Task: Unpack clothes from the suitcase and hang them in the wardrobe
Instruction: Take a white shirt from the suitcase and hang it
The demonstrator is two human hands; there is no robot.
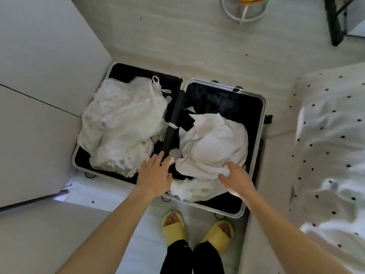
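The suitcase [243, 109] lies open on the floor. Its left half holds a flowered pile [122, 123], its right half a white garment [213, 143]. The left hand [156, 175] reaches flat, its grip empty. The right hand [235, 178] pinches the white garment's near edge. Unpacking seems barely begun.

Reaches forward and down with both bare arms. Holds the left hand [156, 175] flat, palm down, fingers [153, 163] straight and slightly spread. Pinches a fold of the white garment [213, 143] in the right hand [237, 178], thumb and fingertips curled.
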